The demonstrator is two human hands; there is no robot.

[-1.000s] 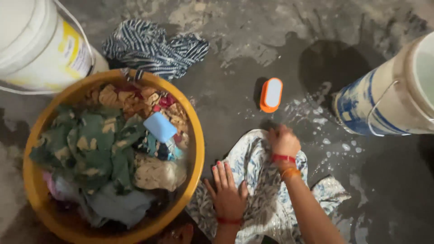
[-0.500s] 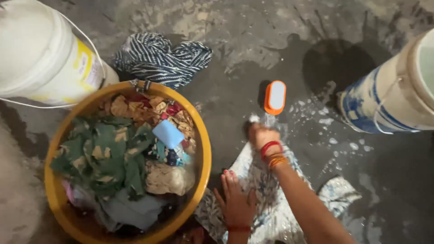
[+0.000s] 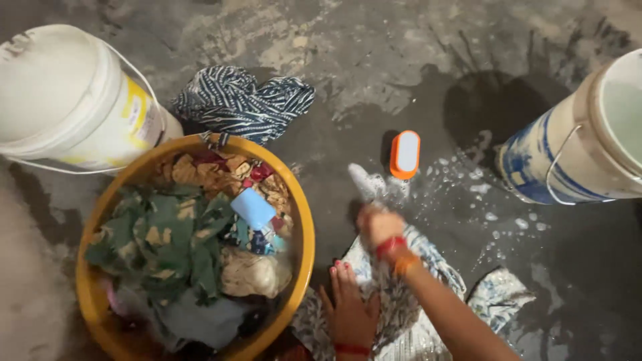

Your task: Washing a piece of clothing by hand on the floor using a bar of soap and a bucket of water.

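A white cloth with a blue print (image 3: 408, 314) lies wet on the concrete floor at the bottom middle. My left hand (image 3: 349, 309) presses flat on it with fingers spread. My right hand (image 3: 378, 226), with red and orange bangles at the wrist, is closed on a bunched end of the same cloth and is blurred by movement. An orange and white scrubbing brush (image 3: 405, 154) lies on the floor just beyond that hand, with soap suds scattered around it.
A yellow tub (image 3: 304, 227) heaped with mixed clothes stands at the left. A white bucket (image 3: 73, 100) sits at the top left, a blue and white bucket (image 3: 568, 154) at the right. A dark striped cloth (image 3: 244, 100) lies behind the tub.
My right hand has pulled the bunched end of the cloth to the left and toward the brush. My left hand stays flat on the cloth. The camera view has shifted slightly.
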